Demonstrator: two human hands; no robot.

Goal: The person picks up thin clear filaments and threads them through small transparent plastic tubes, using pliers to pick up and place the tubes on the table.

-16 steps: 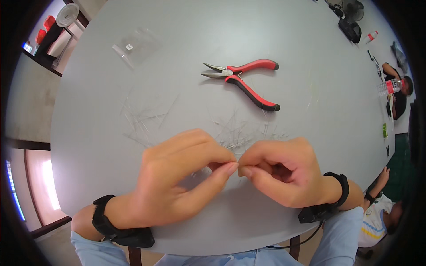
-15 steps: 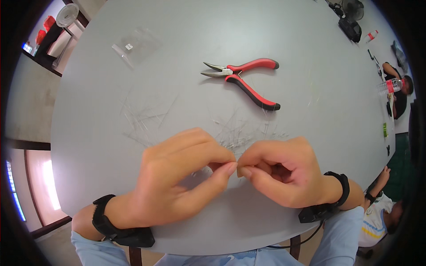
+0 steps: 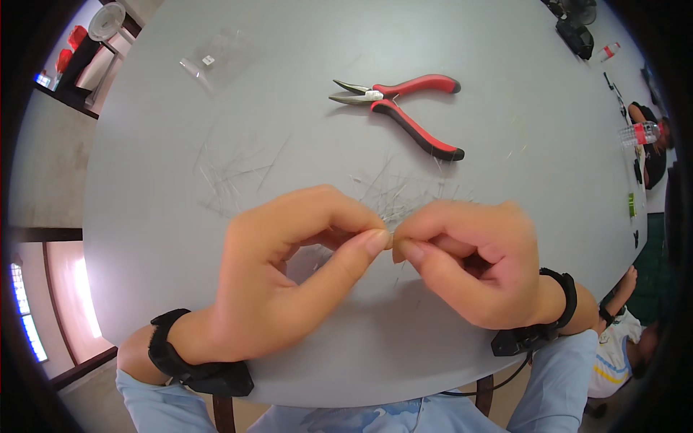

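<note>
My left hand (image 3: 303,267) is closed in a pinch, thumb pressed against forefinger. Facing it, my right hand (image 3: 473,263) pinches too, its fingertips almost touching those of the left. Whatever sits between the fingertips is too small to make out. Just beyond them lies a pile of thin metal pins (image 3: 393,195), partly covered by the hands. More fine pins (image 3: 234,173) are scattered to the left. Farther off rest red-and-black pliers (image 3: 375,96) with slim bent jaws, their handles spread apart.
A clear plastic bag (image 3: 224,61) lies at the far left of the grey table (image 3: 289,36). Along the right are a plastic bottle (image 3: 639,133), a green item (image 3: 632,205) and other people. Black bands with small devices circle both my wrists.
The pliers, pins and my hands all appear slightly higher in the picture, as the view has shifted. Both hands keep their pinch close together; the right looks slightly blurred.
</note>
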